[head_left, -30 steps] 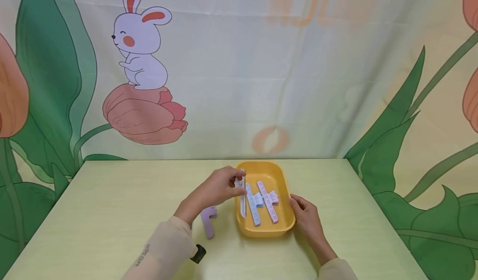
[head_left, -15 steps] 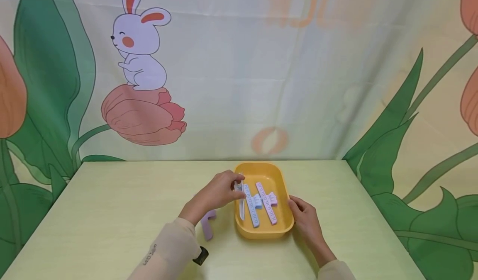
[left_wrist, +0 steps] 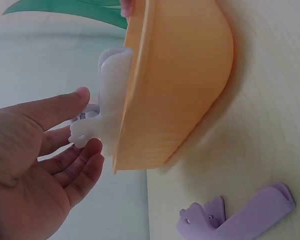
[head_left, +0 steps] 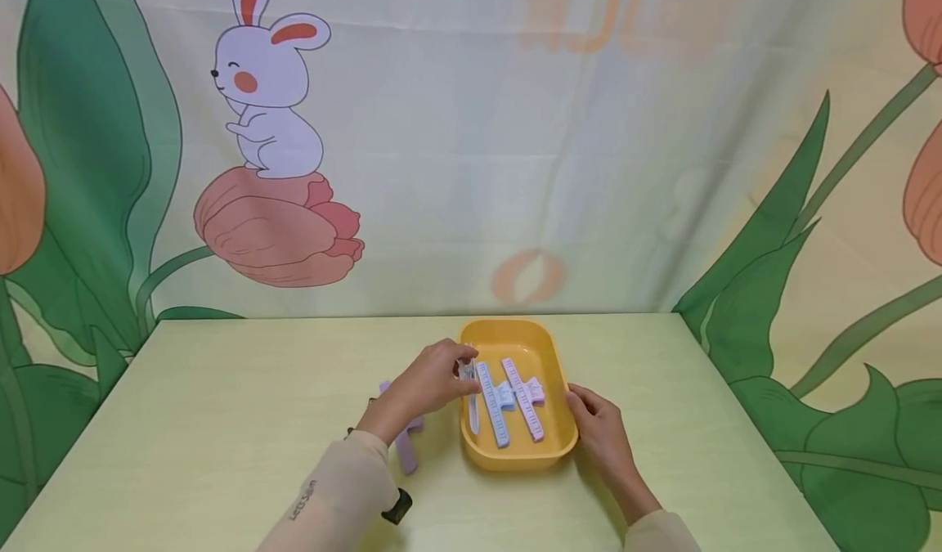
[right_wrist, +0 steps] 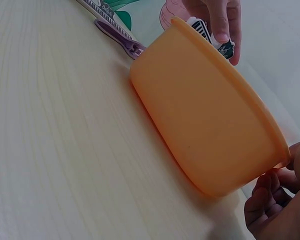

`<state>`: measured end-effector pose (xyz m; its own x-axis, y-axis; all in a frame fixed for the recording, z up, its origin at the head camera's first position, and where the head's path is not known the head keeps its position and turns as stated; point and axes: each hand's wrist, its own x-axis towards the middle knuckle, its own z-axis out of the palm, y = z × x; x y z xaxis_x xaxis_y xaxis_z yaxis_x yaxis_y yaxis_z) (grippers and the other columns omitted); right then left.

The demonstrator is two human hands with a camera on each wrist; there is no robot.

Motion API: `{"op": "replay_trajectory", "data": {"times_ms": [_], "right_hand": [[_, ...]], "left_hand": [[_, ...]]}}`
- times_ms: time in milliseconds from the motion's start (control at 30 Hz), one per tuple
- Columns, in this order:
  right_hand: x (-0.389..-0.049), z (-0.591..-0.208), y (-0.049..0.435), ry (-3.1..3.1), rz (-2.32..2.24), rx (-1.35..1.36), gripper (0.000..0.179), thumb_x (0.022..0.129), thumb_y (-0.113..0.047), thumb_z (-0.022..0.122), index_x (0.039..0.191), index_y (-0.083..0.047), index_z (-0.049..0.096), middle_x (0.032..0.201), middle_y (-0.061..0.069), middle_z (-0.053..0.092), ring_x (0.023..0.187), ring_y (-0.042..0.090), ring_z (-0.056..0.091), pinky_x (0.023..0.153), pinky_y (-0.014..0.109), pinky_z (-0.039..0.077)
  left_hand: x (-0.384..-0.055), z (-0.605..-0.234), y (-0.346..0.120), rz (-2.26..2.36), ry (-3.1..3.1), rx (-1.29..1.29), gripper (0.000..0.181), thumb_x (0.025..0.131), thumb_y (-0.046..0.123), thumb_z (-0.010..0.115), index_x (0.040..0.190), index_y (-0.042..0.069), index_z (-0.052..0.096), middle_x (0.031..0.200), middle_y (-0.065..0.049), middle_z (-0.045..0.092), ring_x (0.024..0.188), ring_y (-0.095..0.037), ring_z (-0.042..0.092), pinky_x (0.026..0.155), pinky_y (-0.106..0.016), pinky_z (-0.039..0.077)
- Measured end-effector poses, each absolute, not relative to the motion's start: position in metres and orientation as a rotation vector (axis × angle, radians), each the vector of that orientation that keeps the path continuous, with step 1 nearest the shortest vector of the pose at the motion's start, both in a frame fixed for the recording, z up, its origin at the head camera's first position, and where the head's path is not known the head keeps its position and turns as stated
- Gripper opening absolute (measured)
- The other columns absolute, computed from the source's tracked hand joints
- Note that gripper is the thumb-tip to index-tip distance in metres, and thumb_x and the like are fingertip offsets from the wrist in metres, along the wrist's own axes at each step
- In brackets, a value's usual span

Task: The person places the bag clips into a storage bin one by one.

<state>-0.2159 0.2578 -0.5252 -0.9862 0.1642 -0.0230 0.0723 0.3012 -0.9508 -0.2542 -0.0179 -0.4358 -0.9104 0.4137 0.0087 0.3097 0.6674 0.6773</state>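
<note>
Nearest the head camera are the left sleeve (head_left: pixel 324 491), with a black item (head_left: pixel 398 506) at its edge, and the right sleeve (head_left: pixel 661 531). Just beyond, a purple clip (head_left: pixel 406 451) lies on the light table (head_left: pixel 243 429), partly covered by the left forearm. A patterned strip (right_wrist: pixel 102 12) lies next to this clip, cut off by the edge of the right wrist view.

The left hand (head_left: pixel 439 374) is at the left wall of the yellow tray (head_left: pixel 515 460). Its thumb and fingers are on opposite sides of the handle end of a white clip (left_wrist: pixel 112 85), pinching it. The clip body extends away from the fingertips, upright along the inner side of the left rim; contact with the tray floor cannot be determined.

The right hand (head_left: pixel 599 423) grips the opposite rim, its fingers curled against the outer wall.

Inside the tray, a blue clip (head_left: pixel 493 405) lies just beside the white clip. A pink clip (head_left: pixel 522 399) lies to its right, roughly parallel. Both are clear of the fingers.

Behind the table hangs a printed backdrop (head_left: pixel 456 208) showing a white rabbit (head_left: pixel 283 139) seated on a pink tulip (head_left: pixel 272 229).
</note>
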Motion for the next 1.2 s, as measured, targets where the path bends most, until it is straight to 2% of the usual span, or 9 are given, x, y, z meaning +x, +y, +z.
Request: {"op": "replay_trajectory", "data": {"times_ms": [333, 600, 1200], "right_hand": [[-0.216, -0.525, 0.258, -2.451, 1.836, -0.210, 0.040, 0.108, -0.022, 0.058, 0.137, 0.004, 0.063, 0.132, 0.022, 0.065, 0.114, 0.029, 0.065, 0.088, 0.026, 0.057], [-0.216, -0.524, 0.257, -2.444, 1.846, -0.211, 0.039, 0.108, -0.021, 0.058, 0.137, 0.004, 0.063, 0.132, 0.022, 0.065, 0.114, 0.029, 0.064, 0.089, 0.028, 0.057], [-0.215, -0.523, 0.258, -2.443, 1.830, -0.196, 0.039, 0.108, -0.020, 0.058, 0.137, 0.005, 0.063, 0.133, 0.023, 0.065, 0.117, 0.031, 0.064, 0.090, 0.030, 0.058]], "left_hand": [[-0.256, -0.441, -0.018, 1.071, 2.734, 0.596, 0.054, 0.090, 0.018, 0.083, 0.137, 0.000, 0.065, 0.115, -0.007, 0.064, 0.098, -0.022, 0.060, 0.084, -0.034, 0.054], [-0.255, -0.443, -0.021, 1.073, 2.777, 0.540, 0.050, 0.091, 0.018, 0.082, 0.136, 0.003, 0.066, 0.127, -0.011, 0.063, 0.110, -0.028, 0.064, 0.091, -0.041, 0.055], [-0.252, -0.442, -0.041, 1.131, 2.792, 0.509, 0.042, 0.095, 0.017, 0.077, 0.134, 0.005, 0.067, 0.122, -0.009, 0.067, 0.107, -0.024, 0.063, 0.090, -0.040, 0.055]]}}
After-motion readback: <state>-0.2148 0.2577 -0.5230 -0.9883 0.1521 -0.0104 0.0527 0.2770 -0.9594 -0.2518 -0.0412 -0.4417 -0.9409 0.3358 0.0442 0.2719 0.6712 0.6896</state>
